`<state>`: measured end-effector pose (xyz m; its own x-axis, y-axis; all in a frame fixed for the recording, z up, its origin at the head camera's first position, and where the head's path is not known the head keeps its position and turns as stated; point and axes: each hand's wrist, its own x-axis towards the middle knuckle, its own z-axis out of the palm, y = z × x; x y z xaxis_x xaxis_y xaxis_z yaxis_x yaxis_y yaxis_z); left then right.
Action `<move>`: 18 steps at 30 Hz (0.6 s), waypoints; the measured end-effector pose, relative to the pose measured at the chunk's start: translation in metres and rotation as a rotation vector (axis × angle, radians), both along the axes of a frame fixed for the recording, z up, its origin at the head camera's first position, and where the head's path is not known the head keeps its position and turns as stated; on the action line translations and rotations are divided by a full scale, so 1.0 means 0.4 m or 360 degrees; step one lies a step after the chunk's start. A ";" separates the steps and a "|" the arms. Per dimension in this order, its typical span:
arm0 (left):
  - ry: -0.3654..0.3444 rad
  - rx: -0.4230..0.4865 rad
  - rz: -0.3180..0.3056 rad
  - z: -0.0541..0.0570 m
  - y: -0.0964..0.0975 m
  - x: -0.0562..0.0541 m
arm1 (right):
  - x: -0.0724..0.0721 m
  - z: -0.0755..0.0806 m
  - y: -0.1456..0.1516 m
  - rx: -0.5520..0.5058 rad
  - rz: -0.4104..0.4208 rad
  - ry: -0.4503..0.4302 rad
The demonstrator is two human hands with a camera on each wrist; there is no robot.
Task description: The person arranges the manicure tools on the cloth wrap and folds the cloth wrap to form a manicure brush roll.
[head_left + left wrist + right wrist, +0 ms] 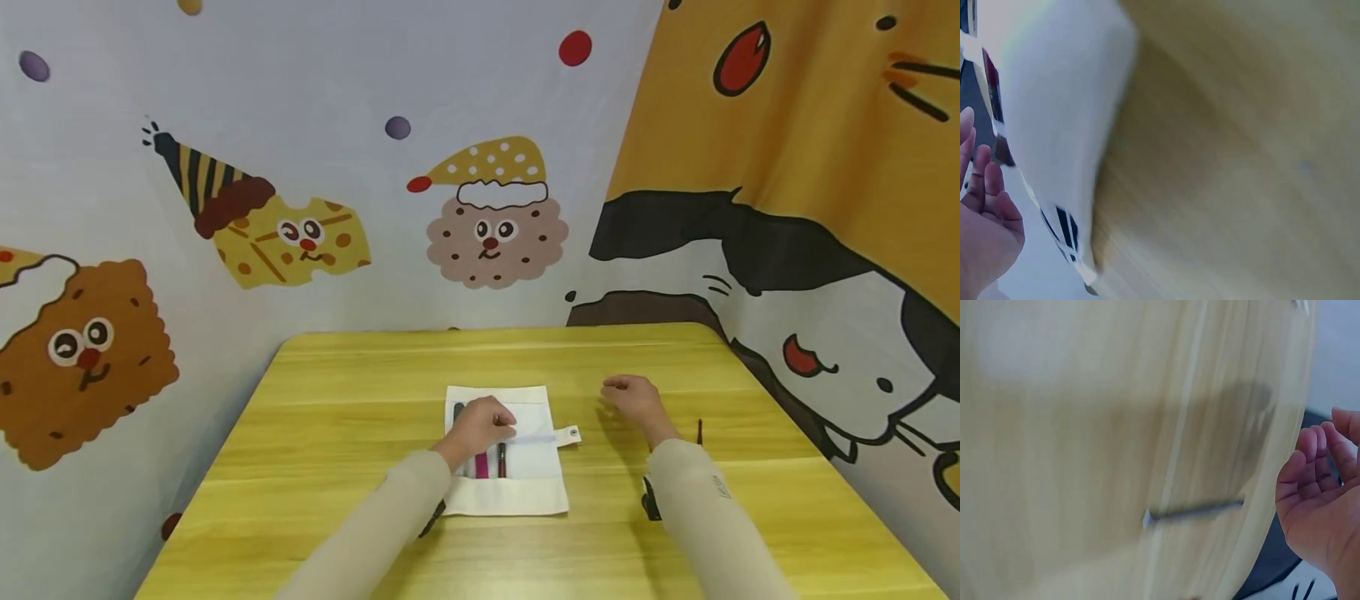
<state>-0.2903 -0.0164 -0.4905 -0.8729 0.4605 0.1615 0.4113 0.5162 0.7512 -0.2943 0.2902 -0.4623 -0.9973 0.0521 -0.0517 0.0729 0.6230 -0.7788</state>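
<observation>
White cloth pouch (517,498): it lies unfolded near the middle of the desk (337,417), with thin tools in it. My guess is that the step in hand is working on those tools, since the left hand (480,425) is right over them.
Next move: it seems to call for a thumb and a finger to come together on one thin handle, softly, so the cloth does not slide.
Left hand: loose and half curled. I see nothing in it. I cannot tell if the fingertips touch the pouch or just float above it.
Right hand: this hand (636,402) is loose too, with bent fingers, and holds nothing that I can see. It is over the desk, between 2 and 3 o'clock from the pouch.
Tools in the pouch: a black tool (458,411) at 10 o'clock, a pink tool (482,467) at 8 o'clock and a dark red stick (502,460) at 6 o'clock.
Button strap: the strap (567,436) pokes out of the pouch at 3 o'clock.
Thin loose stick (700,432): on the desk, at 4 o'clock from the right hand. The sleeve (693,483) may hide part of it.
</observation>
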 end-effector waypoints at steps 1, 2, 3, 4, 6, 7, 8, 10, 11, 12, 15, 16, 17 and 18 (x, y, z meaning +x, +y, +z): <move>0.0009 -0.0021 -0.0021 0.000 0.005 0.002 | 0.007 0.002 0.017 0.0011 -0.0023 -0.0008; 0.0029 -0.0046 -0.0037 -0.001 0.009 0.005 | 0.014 0.004 0.033 0.0025 -0.0038 -0.0013; 0.0048 -0.0064 -0.0050 -0.001 0.012 0.007 | 0.020 0.005 0.049 0.0035 -0.0057 -0.0017; 0.0058 -0.0083 -0.0050 -0.002 0.012 0.009 | 0.025 0.005 0.061 0.0045 -0.0074 -0.0020; 0.0077 -0.0100 -0.0047 -0.005 0.012 0.012 | 0.035 0.004 0.081 0.0062 -0.0119 -0.0029; 0.0074 -0.0099 -0.0039 -0.006 0.011 0.013 | 0.038 0.004 0.090 0.0082 -0.0144 -0.0031; 0.0066 -0.0094 -0.0033 -0.007 0.010 0.013 | 0.042 0.002 0.097 0.0097 -0.0163 -0.0040; 0.0030 -0.0083 -0.0026 -0.011 0.008 0.012 | 0.048 0.000 0.109 0.0137 -0.0216 -0.0073; 0.0021 -0.0077 -0.0029 -0.013 0.007 0.011 | 0.051 -0.001 0.113 0.0162 -0.0242 -0.0086; 0.0008 -0.0087 -0.0023 -0.016 0.007 0.009 | 0.053 -0.003 0.117 0.0187 -0.0268 -0.0101; -0.0009 -0.0109 -0.0024 -0.022 0.008 0.007 | 0.060 -0.010 0.129 0.0245 -0.0315 -0.0123; -0.0020 -0.0119 -0.0020 -0.024 0.009 0.006 | 0.062 -0.013 0.132 0.0264 -0.0326 -0.0117; -0.0023 -0.0126 -0.0017 -0.025 0.010 0.006 | 0.064 -0.015 0.135 0.0269 -0.0336 -0.0108; -0.0031 -0.0132 -0.0013 -0.025 0.012 0.007 | 0.067 -0.019 0.138 0.0271 -0.0341 -0.0101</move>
<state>-0.2875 -0.0116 -0.5007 -0.8716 0.4788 0.1054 0.4013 0.5735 0.7142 -0.2676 0.3454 -0.4697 -0.9577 0.2746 -0.0858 0.2621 0.7099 -0.6537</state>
